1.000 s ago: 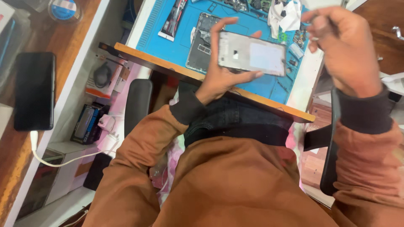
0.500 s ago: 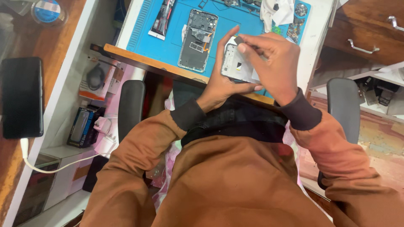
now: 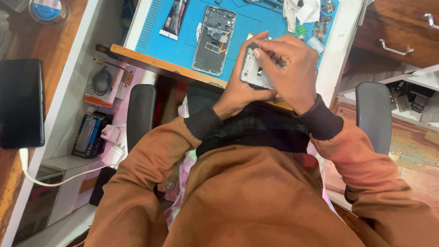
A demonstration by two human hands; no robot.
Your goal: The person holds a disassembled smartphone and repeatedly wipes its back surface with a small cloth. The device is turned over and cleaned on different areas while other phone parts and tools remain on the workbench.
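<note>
My left hand (image 3: 238, 89) holds a silver phone part (image 3: 251, 73) from below, just over the front edge of the blue work mat (image 3: 183, 43). My right hand (image 3: 290, 68) lies on top of that part, fingers curled over it and pinching at its upper edge; whether it grips a small tool I cannot tell. An opened phone body (image 3: 214, 40) with its insides showing lies flat on the mat, just left of my hands. Both arms wear brown sleeves with dark cuffs.
A tube in a dark packet (image 3: 175, 18) lies at the mat's left. White cloth (image 3: 299, 10) and small parts sit at the mat's far right. A black phone (image 3: 20, 103) on a white cable rests on the wooden surface at left. Chair armrests (image 3: 141, 114) flank me; drawers (image 3: 398, 32) at right.
My right hand came down from above onto the phone part and now covers it. Both hands, with the part, sit closer to the mat's front edge; the view shifted a little.
</note>
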